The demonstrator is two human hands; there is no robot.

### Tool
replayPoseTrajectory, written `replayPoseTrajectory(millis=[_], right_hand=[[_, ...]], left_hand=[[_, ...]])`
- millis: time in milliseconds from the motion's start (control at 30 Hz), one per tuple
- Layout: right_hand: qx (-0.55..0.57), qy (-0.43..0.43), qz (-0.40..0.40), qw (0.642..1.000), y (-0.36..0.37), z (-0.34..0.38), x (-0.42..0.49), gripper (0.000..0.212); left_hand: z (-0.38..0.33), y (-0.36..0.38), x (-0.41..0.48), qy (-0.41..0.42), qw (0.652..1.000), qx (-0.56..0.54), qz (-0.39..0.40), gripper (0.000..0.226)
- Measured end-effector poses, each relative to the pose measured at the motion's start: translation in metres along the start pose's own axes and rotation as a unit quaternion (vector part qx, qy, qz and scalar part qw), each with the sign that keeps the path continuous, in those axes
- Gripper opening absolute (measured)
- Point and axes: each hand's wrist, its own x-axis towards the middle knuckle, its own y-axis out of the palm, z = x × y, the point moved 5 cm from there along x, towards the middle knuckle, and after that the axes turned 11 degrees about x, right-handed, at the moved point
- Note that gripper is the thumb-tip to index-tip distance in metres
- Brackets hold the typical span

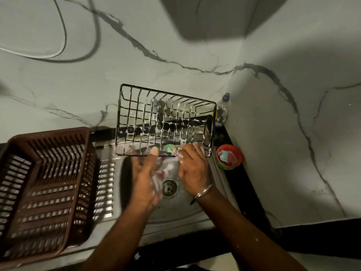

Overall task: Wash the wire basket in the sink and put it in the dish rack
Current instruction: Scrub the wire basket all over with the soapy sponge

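The black wire basket (144,114) is tilted up over the steel sink (175,212), its open side facing me and soap film across its mesh. My left hand (145,173) grips the basket's near rim, thumb over the wire. My right hand (192,167) pinches a green scrub pad (169,148) and presses it against that same rim. The brown plastic dish rack (45,184) stands on the drainboard to the left of the sink.
The sink drain (169,187) lies between my wrists. A red soap tub (229,157) sits at the sink's right corner, with a clear bottle (222,108) behind it. Marble walls close in the back and right. A cable (64,36) hangs on the back wall.
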Motion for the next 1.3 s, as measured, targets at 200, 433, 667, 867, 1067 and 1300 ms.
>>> replayPoseTrajectory(millis=[200, 433, 667, 867, 1067, 1300], right_hand=[[0.076, -0.006, 0.134, 0.988, 0.019, 0.015, 0.002, 0.024], [0.214, 0.226, 0.215, 0.925, 0.014, -0.015, 0.025, 0.028], [0.058, 0.166, 0.252, 0.952, 0.025, -0.007, 0.035, 0.031], [0.02, 0.167, 0.232, 0.958, 0.023, 0.001, 0.037, 0.028], [0.087, 0.222, 0.259, 0.936, 0.026, -0.003, 0.024, 0.03], [-0.012, 0.131, 0.315, 0.94, 0.04, 0.008, 0.021, 0.037]], left_hand=[[-0.004, 0.012, 0.016, -0.033, 0.996, -0.081, 0.025, 0.04], [-0.006, -0.005, 0.017, -0.025, 0.999, -0.04, -0.013, 0.098], [-0.007, 0.004, 0.016, -0.008, 0.997, -0.059, -0.052, 0.068], [-0.007, 0.002, 0.018, 0.007, 0.997, -0.072, -0.042, 0.076], [-0.017, -0.004, 0.028, 0.051, 0.994, -0.094, -0.019, 0.055], [-0.021, 0.0, 0.029, 0.06, 0.995, -0.068, -0.031, 0.066]])
